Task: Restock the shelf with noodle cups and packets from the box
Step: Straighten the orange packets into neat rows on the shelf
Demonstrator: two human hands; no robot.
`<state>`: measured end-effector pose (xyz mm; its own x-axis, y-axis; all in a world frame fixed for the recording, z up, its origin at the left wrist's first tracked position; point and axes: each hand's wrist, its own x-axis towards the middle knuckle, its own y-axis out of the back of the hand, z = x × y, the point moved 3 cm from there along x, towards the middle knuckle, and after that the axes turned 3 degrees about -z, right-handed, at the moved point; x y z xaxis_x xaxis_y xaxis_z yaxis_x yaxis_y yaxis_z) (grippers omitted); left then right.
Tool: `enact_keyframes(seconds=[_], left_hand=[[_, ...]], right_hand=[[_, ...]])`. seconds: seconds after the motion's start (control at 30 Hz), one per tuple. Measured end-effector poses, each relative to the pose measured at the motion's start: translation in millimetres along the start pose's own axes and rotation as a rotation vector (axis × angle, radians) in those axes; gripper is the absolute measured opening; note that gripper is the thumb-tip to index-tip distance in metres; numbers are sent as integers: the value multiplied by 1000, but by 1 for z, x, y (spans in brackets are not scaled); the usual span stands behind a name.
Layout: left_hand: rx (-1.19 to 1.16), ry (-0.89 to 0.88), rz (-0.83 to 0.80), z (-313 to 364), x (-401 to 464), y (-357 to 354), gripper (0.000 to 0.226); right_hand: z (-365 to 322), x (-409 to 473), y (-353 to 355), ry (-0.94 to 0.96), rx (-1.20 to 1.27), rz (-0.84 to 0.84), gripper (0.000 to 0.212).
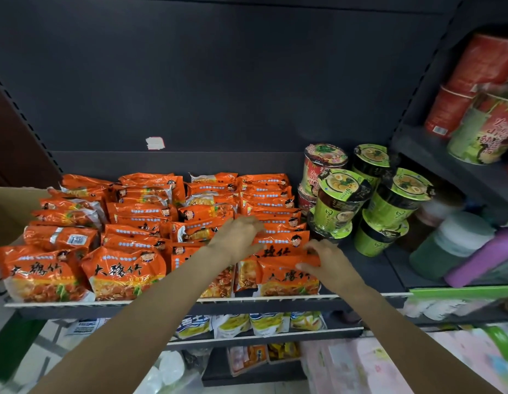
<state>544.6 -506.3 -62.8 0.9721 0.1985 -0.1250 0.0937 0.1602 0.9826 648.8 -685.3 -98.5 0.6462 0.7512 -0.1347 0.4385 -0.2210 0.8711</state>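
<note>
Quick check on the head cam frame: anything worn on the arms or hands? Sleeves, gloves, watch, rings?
Nothing worn that shows. Both forearms are bare right up to the frame edge, no sleeve in view. The left hand and right hand have no gloves, and no watch, band or ring is visible on wrists or fingers.

Orange packets, green cups
Orange noodle packets (125, 268) are showing black characters; noodle cups (342, 200) are wearing lime-green lids at right.
</note>
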Motion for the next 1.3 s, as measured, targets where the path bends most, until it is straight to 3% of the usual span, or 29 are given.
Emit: enact_keyframes(seconds=[0.1,0.27,0.33,0.4,0.5,0.63,0.97,1.13,1.2,1.3], left_hand=[[-60,-3,-116,8,-7,-12,64],[-49,-16,-157,4,-14,-16,85],[-25,-17,-174,1,-18,-18,91],[-3,-22,-173,-1,-20,-19,94],[13,-26,-147,-2,-20,-20,93],[39,-24,-118,-1,-17,-19,82],[-38,-48,8,14,-11,-19,53],[90,3,-66,6,-14,-23,61],[104,-9,-63,6,-16,-22,62],[71,-25,-74,8,-16,-21,61]], right_hand=[[0,1,-6,50,69,-103,64],[-3,-1,-5,94,172,-209,71],[0,-1,-3,114,40,-264,76],[1,1,-2,120,-79,-233,64],[-8,6,-2,112,-87,-61,37],[-28,14,-8,145,-113,54,27],[-13,8,-10,136,-37,126,34],[-12,4,-18,210,-362,39,69],[-11,4,-17,209,-455,29,63],[-14,6,-15,181,-390,18,53]])
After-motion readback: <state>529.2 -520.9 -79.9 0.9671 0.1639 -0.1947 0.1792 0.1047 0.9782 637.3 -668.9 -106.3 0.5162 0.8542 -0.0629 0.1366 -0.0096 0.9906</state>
